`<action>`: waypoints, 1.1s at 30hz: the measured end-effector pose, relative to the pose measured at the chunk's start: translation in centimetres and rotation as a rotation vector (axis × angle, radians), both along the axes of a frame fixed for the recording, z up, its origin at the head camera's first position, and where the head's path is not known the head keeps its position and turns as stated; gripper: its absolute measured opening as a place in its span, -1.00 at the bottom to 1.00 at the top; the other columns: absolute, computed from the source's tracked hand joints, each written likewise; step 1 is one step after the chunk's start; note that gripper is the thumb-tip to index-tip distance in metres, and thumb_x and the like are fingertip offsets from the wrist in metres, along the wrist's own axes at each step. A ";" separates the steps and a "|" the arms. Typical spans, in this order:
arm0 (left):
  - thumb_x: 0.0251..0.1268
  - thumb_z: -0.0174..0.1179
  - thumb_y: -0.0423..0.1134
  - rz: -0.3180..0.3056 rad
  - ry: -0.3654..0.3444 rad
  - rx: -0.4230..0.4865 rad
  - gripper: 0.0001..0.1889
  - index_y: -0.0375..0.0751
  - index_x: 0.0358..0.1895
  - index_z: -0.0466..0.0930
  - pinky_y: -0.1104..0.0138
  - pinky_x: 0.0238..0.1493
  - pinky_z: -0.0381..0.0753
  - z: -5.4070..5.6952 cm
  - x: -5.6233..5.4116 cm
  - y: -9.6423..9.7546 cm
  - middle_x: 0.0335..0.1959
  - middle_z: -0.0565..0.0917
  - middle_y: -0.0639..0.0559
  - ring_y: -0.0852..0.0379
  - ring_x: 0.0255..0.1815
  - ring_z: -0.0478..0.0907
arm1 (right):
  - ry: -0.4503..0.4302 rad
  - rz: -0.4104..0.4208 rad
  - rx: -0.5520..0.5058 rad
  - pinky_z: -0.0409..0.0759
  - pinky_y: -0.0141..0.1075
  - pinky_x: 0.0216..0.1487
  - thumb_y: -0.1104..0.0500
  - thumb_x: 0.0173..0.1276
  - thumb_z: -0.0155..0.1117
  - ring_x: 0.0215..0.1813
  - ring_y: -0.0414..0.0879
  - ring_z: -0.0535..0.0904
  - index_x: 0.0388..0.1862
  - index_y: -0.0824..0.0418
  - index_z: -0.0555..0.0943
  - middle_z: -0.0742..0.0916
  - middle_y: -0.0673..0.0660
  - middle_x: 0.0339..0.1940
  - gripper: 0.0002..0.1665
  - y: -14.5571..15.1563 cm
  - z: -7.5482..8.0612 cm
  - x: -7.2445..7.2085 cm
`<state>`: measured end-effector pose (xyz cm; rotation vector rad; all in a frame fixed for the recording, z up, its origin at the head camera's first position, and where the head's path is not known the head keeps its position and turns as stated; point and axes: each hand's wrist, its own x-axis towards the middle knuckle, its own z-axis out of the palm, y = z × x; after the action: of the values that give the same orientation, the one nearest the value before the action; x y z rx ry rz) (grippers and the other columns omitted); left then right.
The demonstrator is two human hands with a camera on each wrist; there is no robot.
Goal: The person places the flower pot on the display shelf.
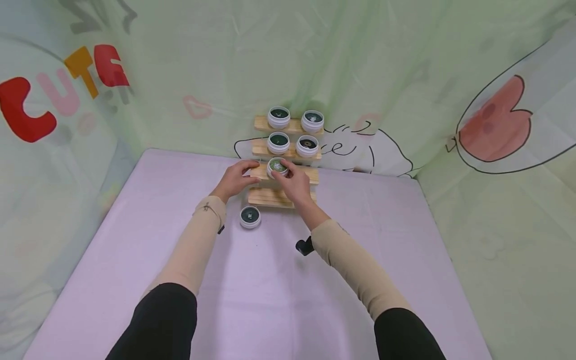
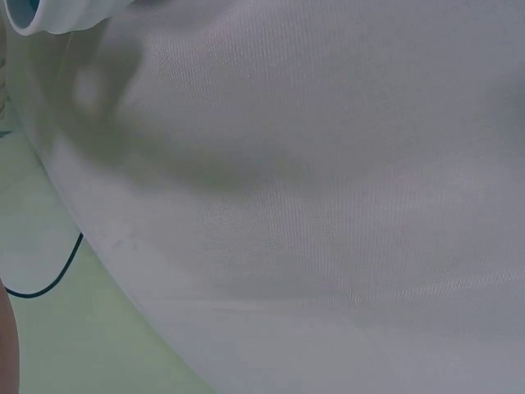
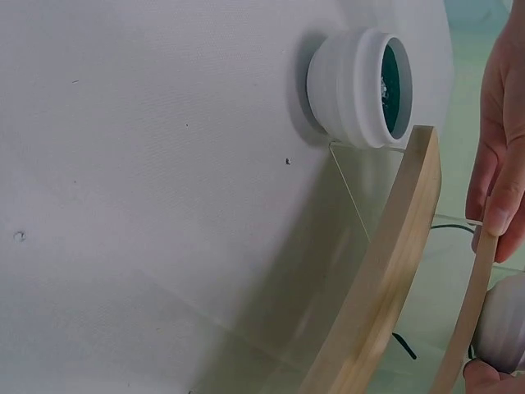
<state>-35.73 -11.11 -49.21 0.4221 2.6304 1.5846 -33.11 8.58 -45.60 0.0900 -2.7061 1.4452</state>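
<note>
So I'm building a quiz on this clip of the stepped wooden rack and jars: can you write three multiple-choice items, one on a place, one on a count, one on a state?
1. Where is the jar that stands off the rack?
A. on the mat, near the left forearm
B. on the top step
C. in the person's lap

2. How many jars stand on the two upper steps?
A. two
B. four
C. six

3. What is the right hand doing?
A. resting flat on the mat
B. gripping a jar on the third step
C. hanging idle

Key:
1 A: the loose jar sits on the mat.
2 B: two on each upper step of the wooden rack.
3 B: right hand grips the held jar; left hand holds that step's end.
</note>
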 end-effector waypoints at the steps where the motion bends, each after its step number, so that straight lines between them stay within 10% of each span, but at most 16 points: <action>1: 0.25 0.34 -0.29 0.000 0.000 -0.003 -0.46 -0.33 0.28 0.47 0.27 0.32 0.53 0.0 0.0 0.0 0.34 0.42 -0.16 -0.06 0.41 0.32 | 0.002 0.001 0.000 0.60 -0.22 0.17 -0.06 0.31 0.37 0.10 -0.05 0.58 0.31 0.09 0.55 0.67 0.19 0.15 -0.39 0.0 0.0 0.0; 14: 0.23 0.35 -0.35 -0.015 0.009 0.012 -0.46 -0.38 0.27 0.46 0.26 0.31 0.53 0.1 0.1 0.3 0.34 0.42 -0.20 -0.08 0.41 0.32 | 0.009 0.042 -0.147 0.40 -0.40 0.40 0.06 0.34 0.37 0.44 -0.04 0.33 0.39 0.16 0.46 0.35 0.19 0.49 -0.34 0.8 -0.7 1.0; 33: 0.24 0.34 -0.34 0.004 0.004 -0.003 -0.47 -0.37 0.27 0.47 0.23 0.33 0.51 0.2 0.2 0.2 0.33 0.43 -0.19 -0.07 0.40 0.32 | -0.047 0.230 -0.119 0.32 -0.32 0.46 0.09 0.35 0.36 0.50 -0.07 0.23 0.44 0.17 0.38 0.33 0.11 0.52 -0.28 2.4 -3.7 7.4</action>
<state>-35.56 -10.86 -48.99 0.4207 2.6378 1.5822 -25.67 11.02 -49.29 0.3766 -2.7127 1.6841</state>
